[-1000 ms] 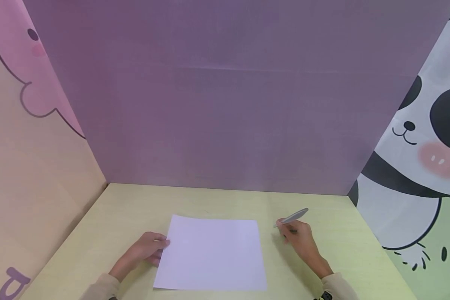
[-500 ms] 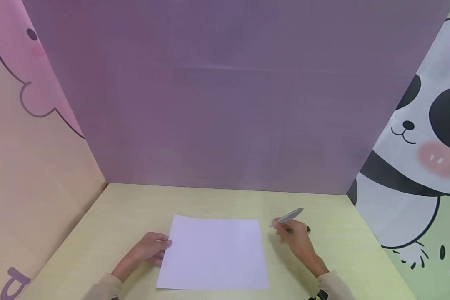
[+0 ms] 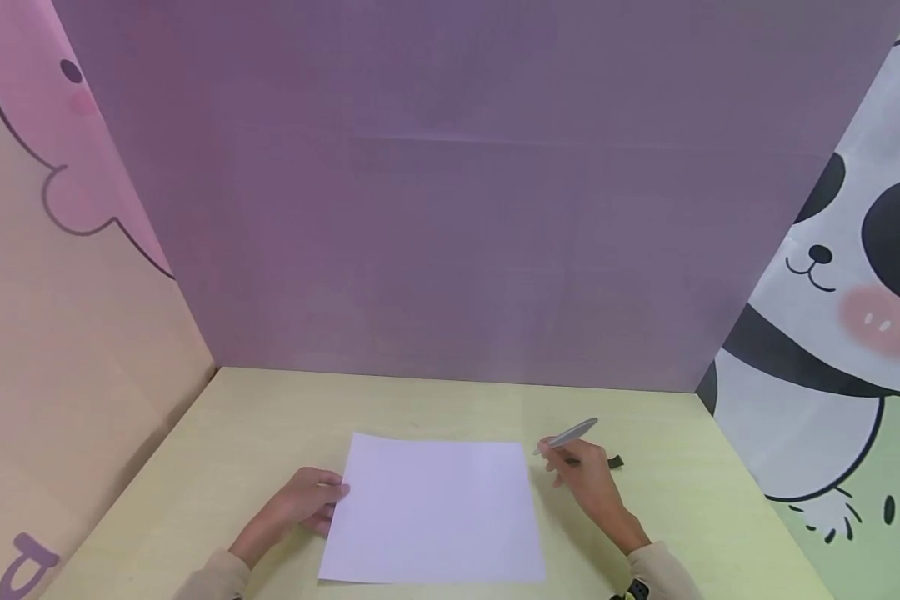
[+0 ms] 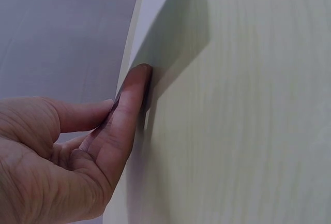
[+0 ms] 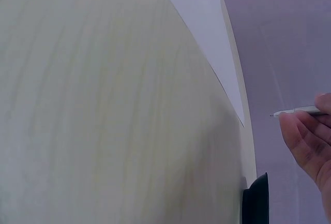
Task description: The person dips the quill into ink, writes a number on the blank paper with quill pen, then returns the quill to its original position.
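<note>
A blank white sheet of paper (image 3: 435, 508) lies on the table, its left edge slightly raised. My left hand (image 3: 300, 500) pinches that edge, thumb above and fingers beneath; in the left wrist view the left hand (image 4: 98, 141) shows the fingers under the lifted paper (image 4: 155, 6). Just off the sheet's right edge, my right hand (image 3: 585, 475) holds a grey pen (image 3: 576, 432) between thumb and fingers. The tip of the pen (image 5: 287, 113) points left and stands clear of the paper in the right wrist view.
A small dark object (image 3: 616, 462) lies on the table beside the right hand, partly hidden by it; its kind is unclear. The pale wooden table (image 3: 285, 408) ends at a purple back panel (image 3: 450, 250). Printed side panels, one with a panda (image 3: 817, 417), flank it.
My right hand has moved left with the pen, nearer the sheet, uncovering part of the dark object. The paper and my left hand have shifted slightly right.
</note>
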Demonstrator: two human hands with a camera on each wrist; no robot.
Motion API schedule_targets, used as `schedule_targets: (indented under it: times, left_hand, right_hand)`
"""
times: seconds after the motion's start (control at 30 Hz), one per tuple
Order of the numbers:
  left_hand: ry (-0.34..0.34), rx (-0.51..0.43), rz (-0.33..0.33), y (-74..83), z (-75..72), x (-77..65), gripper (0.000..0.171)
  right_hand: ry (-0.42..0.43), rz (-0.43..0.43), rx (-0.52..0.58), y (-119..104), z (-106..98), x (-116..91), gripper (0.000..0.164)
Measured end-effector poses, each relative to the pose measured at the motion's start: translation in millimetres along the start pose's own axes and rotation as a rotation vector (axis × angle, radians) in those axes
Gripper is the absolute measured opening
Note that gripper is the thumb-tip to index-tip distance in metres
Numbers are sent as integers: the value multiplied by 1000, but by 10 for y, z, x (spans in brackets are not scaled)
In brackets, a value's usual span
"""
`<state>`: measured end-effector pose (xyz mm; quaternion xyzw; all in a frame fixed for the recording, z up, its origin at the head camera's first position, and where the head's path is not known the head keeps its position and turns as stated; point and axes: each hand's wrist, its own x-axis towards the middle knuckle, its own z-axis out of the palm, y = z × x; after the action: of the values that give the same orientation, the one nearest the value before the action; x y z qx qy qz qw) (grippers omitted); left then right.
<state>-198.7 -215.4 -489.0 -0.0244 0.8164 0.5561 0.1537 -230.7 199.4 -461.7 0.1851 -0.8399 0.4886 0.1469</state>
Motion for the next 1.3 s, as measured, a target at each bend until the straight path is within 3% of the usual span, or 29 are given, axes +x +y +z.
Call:
schedule_targets:
  times: [0.3, 0.53, 0.73, 1.07, 1.3]
  left_hand:
    - [4, -3, -5, -13, 30, 14, 45]
    - [-11, 2, 12, -24, 45, 10, 47]
    - [-2, 7, 30, 0, 51, -1, 43]
    - [-11, 11, 25, 21, 74, -26, 45]
    - [-15, 4, 35, 19, 86, -41, 43]
  right_hand:
    - [-5, 10, 20, -10, 63, 14, 16]
    - [8, -17, 21, 331, 156, 53, 17]
    - [21, -53, 28, 332, 175, 78, 13]
    - [-4, -4, 64, 303, 223, 93, 14]
    - [-5, -28, 68, 298, 261, 101, 14]
